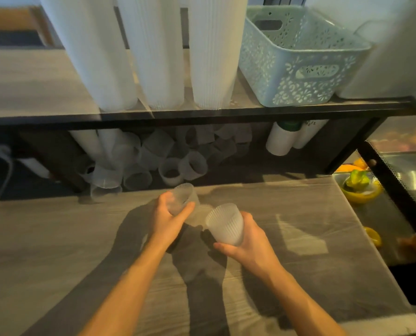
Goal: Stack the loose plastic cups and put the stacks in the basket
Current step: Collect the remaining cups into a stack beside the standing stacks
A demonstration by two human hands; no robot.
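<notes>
Hands hover over the wooden counter (56, 238) — left hand (169, 220) grips one ribbed plastic cup (184, 198), right hand (247, 238) another (225, 224), apart. Loose cups (168, 154) lie under the shelf (202, 112) — teal basket (299, 64) above.

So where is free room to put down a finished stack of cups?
The wooden counter is bare left of the left hand and right of the right hand. Under the shelf, loose cups crowd the space. The basket looks empty.
</notes>
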